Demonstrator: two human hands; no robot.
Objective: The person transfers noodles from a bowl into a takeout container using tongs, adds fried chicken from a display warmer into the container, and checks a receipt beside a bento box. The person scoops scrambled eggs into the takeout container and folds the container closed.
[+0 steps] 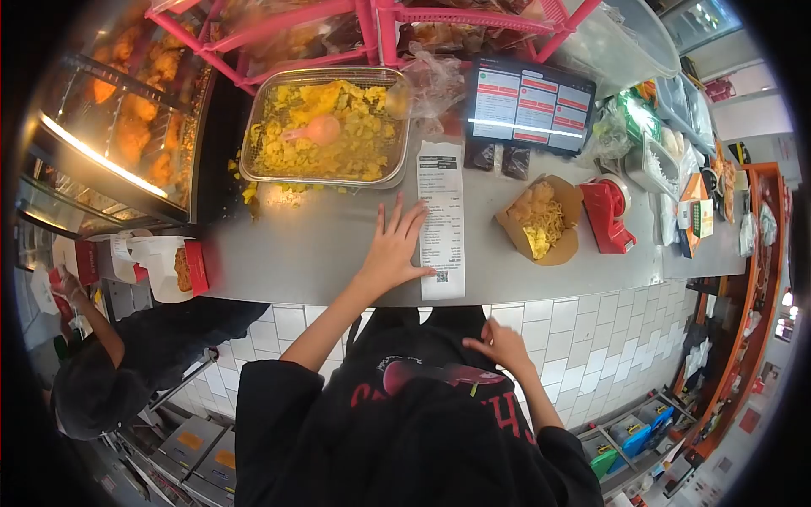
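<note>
My left hand (395, 249) lies on the steel counter with its fingers spread, its fingertips and thumb at the left edge of a long printed receipt (443, 228). Below the counter's front edge hangs my right hand (501, 345), near my body, its fingers partly curled and thumb out; no object shows in it. Beyond the left hand stands a wire-lined tray (397, 165) of yellow scrambled pieces with a pinkish scoop (321, 131) in it. An open cardboard box (570, 221) with noodles and yellow pieces is right of the receipt.
A tablet (530, 103) stands behind the receipt. Right of the box is a red tape dispenser (606, 221). A lit glass cabinet (127, 127) of fried food and red-white boxes (196, 266) are at left. Another person (127, 363) works at far left. Pink racks (296, 23) stand behind.
</note>
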